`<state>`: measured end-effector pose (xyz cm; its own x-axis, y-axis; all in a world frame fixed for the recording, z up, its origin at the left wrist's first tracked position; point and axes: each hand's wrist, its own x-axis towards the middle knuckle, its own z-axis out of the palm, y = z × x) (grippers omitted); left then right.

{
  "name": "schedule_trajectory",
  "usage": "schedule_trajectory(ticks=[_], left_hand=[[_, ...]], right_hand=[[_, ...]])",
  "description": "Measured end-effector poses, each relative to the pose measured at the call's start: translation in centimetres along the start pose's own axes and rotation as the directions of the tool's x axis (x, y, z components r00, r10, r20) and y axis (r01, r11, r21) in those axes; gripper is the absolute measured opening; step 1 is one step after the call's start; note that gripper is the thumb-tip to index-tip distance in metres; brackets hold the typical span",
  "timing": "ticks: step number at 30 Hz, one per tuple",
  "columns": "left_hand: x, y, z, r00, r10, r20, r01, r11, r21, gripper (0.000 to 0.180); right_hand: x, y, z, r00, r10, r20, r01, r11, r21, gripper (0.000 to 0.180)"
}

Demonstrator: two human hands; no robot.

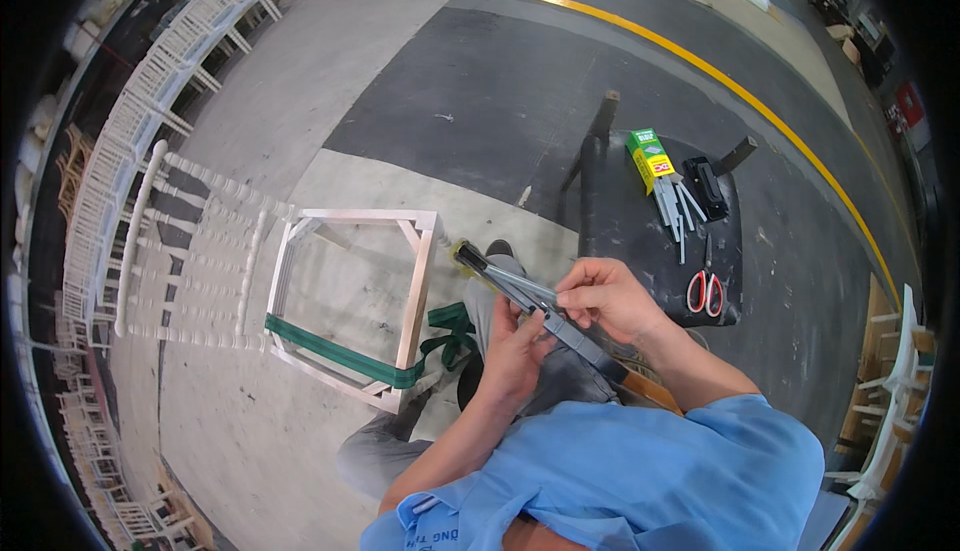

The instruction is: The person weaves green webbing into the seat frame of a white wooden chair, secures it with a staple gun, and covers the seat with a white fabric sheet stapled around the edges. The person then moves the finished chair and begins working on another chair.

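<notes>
- A white chair frame [350, 296] with green webbing [335, 356] lies on the floor, left of the staple gun [540, 306].
- Red-handled scissors [705, 291] and a staple box [650, 159] rest on a black stool [725, 241], to its right.
- Left hand [515, 351] and right hand [605, 296] are both closed around the long grey gun.

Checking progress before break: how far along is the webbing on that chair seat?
Done: one green strap lies across the white chair frame, its tail loose at the corner. In hand: the left hand and right hand work on a long stapler. Left: the rest of the seat opening is bare; spare staple strips wait on the stool.
</notes>
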<state>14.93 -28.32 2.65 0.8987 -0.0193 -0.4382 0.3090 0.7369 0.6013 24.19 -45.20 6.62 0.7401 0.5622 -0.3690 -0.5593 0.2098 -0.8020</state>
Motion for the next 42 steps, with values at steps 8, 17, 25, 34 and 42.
schedule_trajectory(ticks=[8,17,25,34,42], left_hand=[[-0.7,-0.3,0.4,0.999,0.026,0.029,-0.025,0.999,-0.030,0.065],[-2.1,0.3,0.5,0.997,0.074,0.023,-0.076,0.993,0.086,0.057],[-2.5,1.0,0.5,1.000,-0.012,-0.027,0.013,1.000,0.028,0.041],[-6.0,-1.5,-1.6,0.960,0.280,-0.021,-0.203,0.745,0.635,0.062],[-5.1,1.0,-2.6,0.760,0.617,-0.205,-0.538,0.774,0.335,0.036]], right_hand=[[0.8,0.8,2.8,0.997,0.011,-0.073,-0.028,0.971,-0.236,0.007],[3.9,2.5,-0.5,0.992,-0.019,-0.125,-0.047,0.863,-0.504,0.033],[7.9,8.2,-2.0,0.903,0.378,0.206,-0.424,0.861,0.282,0.071],[11.6,4.4,2.6,0.990,0.143,-0.002,-0.142,0.983,0.119,0.053],[8.0,6.1,8.8,0.985,0.068,0.156,-0.010,0.939,-0.343,0.048]])
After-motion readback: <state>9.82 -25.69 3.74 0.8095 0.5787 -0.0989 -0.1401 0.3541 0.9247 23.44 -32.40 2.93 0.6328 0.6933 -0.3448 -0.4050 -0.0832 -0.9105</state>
